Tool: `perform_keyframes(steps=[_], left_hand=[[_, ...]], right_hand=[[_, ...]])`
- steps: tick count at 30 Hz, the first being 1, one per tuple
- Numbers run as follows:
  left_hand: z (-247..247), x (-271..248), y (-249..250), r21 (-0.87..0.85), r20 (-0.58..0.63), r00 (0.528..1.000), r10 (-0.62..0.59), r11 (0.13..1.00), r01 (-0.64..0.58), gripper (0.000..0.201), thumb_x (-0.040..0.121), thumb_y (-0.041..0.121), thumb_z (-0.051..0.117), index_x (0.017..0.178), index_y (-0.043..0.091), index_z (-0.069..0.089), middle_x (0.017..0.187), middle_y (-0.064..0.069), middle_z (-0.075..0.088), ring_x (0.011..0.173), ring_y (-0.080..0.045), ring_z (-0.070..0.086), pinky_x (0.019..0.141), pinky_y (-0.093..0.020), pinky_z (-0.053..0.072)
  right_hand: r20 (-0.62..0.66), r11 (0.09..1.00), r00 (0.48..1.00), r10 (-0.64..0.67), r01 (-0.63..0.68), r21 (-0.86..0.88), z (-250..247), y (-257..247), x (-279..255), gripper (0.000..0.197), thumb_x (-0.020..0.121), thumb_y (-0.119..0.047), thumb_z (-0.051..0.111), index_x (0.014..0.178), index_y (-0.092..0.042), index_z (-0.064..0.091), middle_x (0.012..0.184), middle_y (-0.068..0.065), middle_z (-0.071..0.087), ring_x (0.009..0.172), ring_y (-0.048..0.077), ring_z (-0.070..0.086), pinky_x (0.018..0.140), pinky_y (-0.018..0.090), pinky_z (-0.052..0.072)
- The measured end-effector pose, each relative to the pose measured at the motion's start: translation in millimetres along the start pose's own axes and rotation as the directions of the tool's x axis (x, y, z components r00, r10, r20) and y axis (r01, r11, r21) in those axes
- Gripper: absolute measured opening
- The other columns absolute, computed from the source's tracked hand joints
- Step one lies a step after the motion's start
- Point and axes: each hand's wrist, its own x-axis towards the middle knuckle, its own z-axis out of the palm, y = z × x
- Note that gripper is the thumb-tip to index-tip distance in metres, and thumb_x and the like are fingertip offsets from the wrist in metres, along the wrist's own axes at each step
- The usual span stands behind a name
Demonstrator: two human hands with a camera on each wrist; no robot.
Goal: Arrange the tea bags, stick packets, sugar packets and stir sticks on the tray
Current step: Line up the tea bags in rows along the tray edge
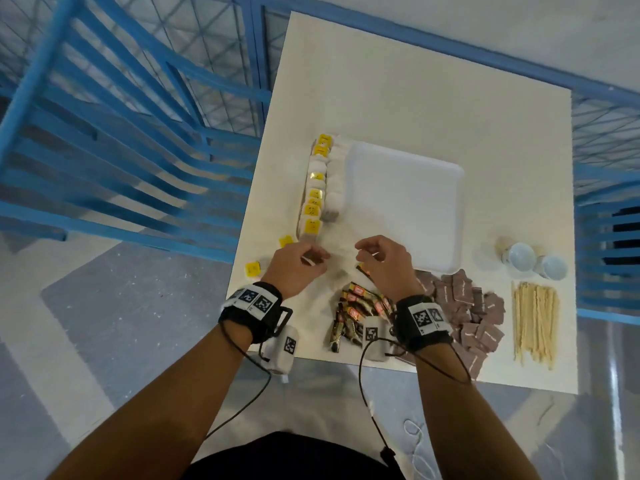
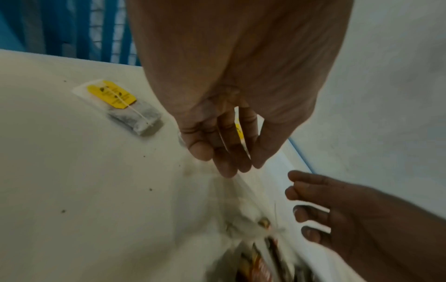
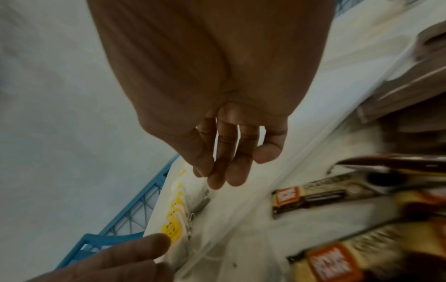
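An empty white tray [image 1: 405, 206] lies mid-table. Along its left edge runs a row of yellow-tagged tea bags [image 1: 317, 188] [image 3: 176, 219]. Two loose tea bags [image 1: 286, 240] [image 1: 253, 269] lie nearer the left table edge, one showing sharply [image 2: 123, 106]. My left hand [image 1: 313, 259] [image 2: 231, 167] pinches a blurred tea bag [image 2: 243, 213] [image 1: 341, 270] that hangs from its fingertips. My right hand [image 1: 367, 258] [image 3: 210, 175] hovers just right of it, thumb against forefinger; nothing shows between them. Stick packets [image 1: 360, 313] [image 3: 311, 194], brown sugar packets [image 1: 464, 306] and stir sticks [image 1: 535, 320] lie near the front edge.
Two small white cups [image 1: 519, 256] [image 1: 552, 266] stand right of the tray. Blue metal frames [image 1: 121, 133] surround the table on the left, back and right. The table's left edge [image 1: 242, 237] runs close to the loose tea bags.
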Motion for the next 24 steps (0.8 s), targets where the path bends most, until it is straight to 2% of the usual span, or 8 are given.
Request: perform_keyframes(steps=[2, 5, 7, 9, 12, 17, 21, 24], left_hand=[[11.0, -1.7, -2.9, 0.086, 0.102, 0.993, 0.066, 0.993, -0.075, 0.033, 0.083, 0.018, 0.082, 0.114, 0.018, 0.073, 0.107, 0.001, 0.068, 0.087, -0.007, 0.063, 0.082, -0.023, 0.050], [29.2, -3.2, -8.5, 0.278, 0.192, 0.971, 0.142, 0.941, -0.193, 0.057, 0.075, 0.035, 0.088, 0.126, 0.023, 0.066, 0.121, -0.003, 0.058, 0.105, -0.016, 0.055, 0.095, -0.032, 0.047], [39.5, -3.7, -13.0, 0.381, 0.162, 0.967, 0.197, 0.891, -0.246, 0.050, 0.077, 0.038, 0.085, 0.122, 0.027, 0.068, 0.122, -0.003, 0.056, 0.110, -0.020, 0.053, 0.098, -0.036, 0.047], [44.4, -3.8, -15.2, 0.392, 0.065, 0.966, 0.249, 0.884, -0.254, 0.029, 0.083, 0.031, 0.080, 0.110, 0.024, 0.073, 0.115, -0.004, 0.058, 0.106, -0.024, 0.057, 0.094, -0.041, 0.051], [43.2, -6.4, -16.2, 0.257, -0.127, 0.961, 0.244, 0.944, -0.206, 0.012, 0.087, 0.020, 0.074, 0.096, 0.013, 0.072, 0.100, -0.003, 0.065, 0.089, -0.019, 0.060, 0.086, -0.039, 0.053], [10.3, -24.4, -17.8, -0.041, -0.279, 0.955, 0.104, 0.992, -0.120, 0.008, 0.093, 0.013, 0.067, 0.093, 0.015, 0.060, 0.083, 0.004, 0.069, 0.072, -0.004, 0.066, 0.070, -0.016, 0.051], [-24.3, -28.3, -32.4, -0.245, -0.270, 0.961, -0.065, 0.969, -0.003, 0.007, 0.096, 0.014, 0.065, 0.095, 0.021, 0.063, 0.081, 0.001, 0.071, 0.068, -0.017, 0.070, 0.066, -0.031, 0.060], [-47.6, -30.4, -41.4, -0.311, -0.222, 0.958, -0.179, 0.945, 0.104, 0.023, 0.093, -0.004, 0.048, 0.082, 0.012, 0.061, 0.069, -0.002, 0.066, 0.061, -0.019, 0.062, 0.056, -0.027, 0.052]], right_hand=[[-0.029, 1.000, 1.000, 0.007, -0.008, -0.014, -0.1, 9.3, -14.4, 0.013, 0.090, -0.013, 0.068, 0.095, -0.024, 0.073, 0.084, -0.010, 0.073, 0.071, 0.000, 0.066, 0.066, 0.011, 0.049], [-0.061, 0.999, 0.998, 0.033, -0.033, -0.002, 1.4, 20.8, -31.1, 0.013, 0.092, -0.012, 0.067, 0.095, -0.023, 0.072, 0.085, -0.013, 0.073, 0.073, -0.003, 0.065, 0.067, 0.011, 0.048], [-0.075, 1.000, 0.997, 0.028, -0.027, 0.002, 2.9, 25.0, -39.3, 0.015, 0.092, -0.009, 0.066, 0.095, -0.023, 0.072, 0.089, -0.014, 0.073, 0.080, -0.006, 0.065, 0.069, 0.007, 0.046], [-0.072, 1.000, 0.997, 0.023, -0.022, 0.011, 4.2, 26.9, -44.1, 0.016, 0.092, -0.007, 0.065, 0.097, -0.021, 0.071, 0.093, -0.013, 0.073, 0.085, -0.007, 0.065, 0.073, 0.005, 0.046], [-0.066, 1.000, 0.998, 0.011, -0.011, 0.003, 9.2, 26.9, -45.9, 0.016, 0.092, -0.007, 0.064, 0.098, -0.019, 0.072, 0.094, -0.012, 0.071, 0.082, -0.010, 0.062, 0.074, 0.004, 0.045], [-0.049, 1.000, 0.999, -0.009, 0.010, 0.011, 28.3, 9.9, -36.8, 0.018, 0.089, -0.007, 0.064, 0.093, -0.021, 0.074, 0.089, -0.007, 0.074, 0.077, -0.001, 0.065, 0.067, 0.006, 0.045], [0.033, 0.993, 0.996, -0.085, 0.087, -0.076, 48.8, -13.2, -24.2, 0.017, 0.091, -0.011, 0.062, 0.095, -0.022, 0.074, 0.082, -0.012, 0.072, 0.066, -0.002, 0.061, 0.063, 0.006, 0.043], [0.084, 0.961, 0.979, -0.185, 0.198, -0.194, 70.2, -28.3, -12.7, 0.014, 0.092, -0.014, 0.065, 0.098, -0.021, 0.075, 0.089, -0.014, 0.067, 0.071, -0.001, 0.056, 0.071, 0.005, 0.038]])
